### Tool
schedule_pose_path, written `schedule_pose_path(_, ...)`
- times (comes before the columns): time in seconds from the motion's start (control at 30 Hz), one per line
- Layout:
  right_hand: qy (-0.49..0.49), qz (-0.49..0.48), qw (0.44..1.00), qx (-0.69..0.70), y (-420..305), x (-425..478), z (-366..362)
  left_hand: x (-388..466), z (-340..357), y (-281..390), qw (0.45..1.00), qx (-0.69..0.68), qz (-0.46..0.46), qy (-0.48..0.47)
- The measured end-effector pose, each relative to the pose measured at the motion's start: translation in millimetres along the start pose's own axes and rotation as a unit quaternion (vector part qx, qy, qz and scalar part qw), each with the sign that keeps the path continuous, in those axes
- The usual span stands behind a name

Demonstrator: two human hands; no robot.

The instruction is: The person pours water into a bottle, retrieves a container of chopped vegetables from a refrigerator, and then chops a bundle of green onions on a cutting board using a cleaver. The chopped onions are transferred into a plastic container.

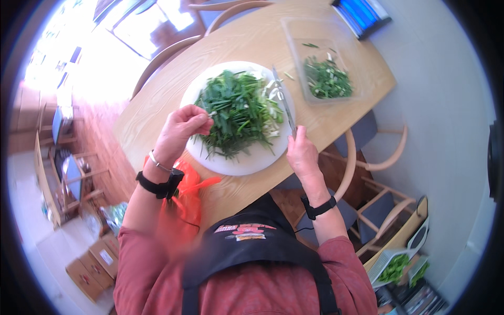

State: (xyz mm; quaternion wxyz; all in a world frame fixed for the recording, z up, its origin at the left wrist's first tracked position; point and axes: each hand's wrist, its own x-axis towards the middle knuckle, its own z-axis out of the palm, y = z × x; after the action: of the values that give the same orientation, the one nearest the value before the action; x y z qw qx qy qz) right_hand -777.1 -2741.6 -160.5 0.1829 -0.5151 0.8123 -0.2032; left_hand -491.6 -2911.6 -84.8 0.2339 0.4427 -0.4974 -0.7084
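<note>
A large heap of cut green garlic chives or scallions (232,114) covers much of a round white cutting board (240,167). The pale stem pieces lie on its right side. My right hand (302,151) grips a kitchen knife (286,103) by its handle. Its blade points away from me along the board's right edge, with pale bits stuck to it. At the heap's left edge is my left hand (185,122), its fingers closed together. A small pale bit shows by the fingertips; whether they pinch it is unclear.
A clear plastic bin (354,71) with cut greens stands right of the board on the wooden table (157,98). An orange plastic bag (189,197) lies at the near left edge. A blue-lit device (362,17) sits at the far corner. Chairs (350,157) surround the table.
</note>
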Motion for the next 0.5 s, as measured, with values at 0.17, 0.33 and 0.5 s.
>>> schedule_pose_path(0.17, -0.02, -0.036, 0.998, 0.041, -4.9, -2.4, 15.0, -44.9, -9.9, -16.5, 0.992, -0.116, 0.006, 0.04)
schedule_pose_path(0.33, -0.058, -0.069, 0.996, 0.024, 6.9, -14.8, 5.3, -139.3, -12.4, -24.9, 0.971, -0.214, 0.032, 0.104)
schedule_pose_path(0.5, -0.066, -0.094, 0.993, 0.03, 8.7, -18.7, -17.8, -250.1, -50.8, -47.6, 0.918, -0.254, 0.089, 0.29)
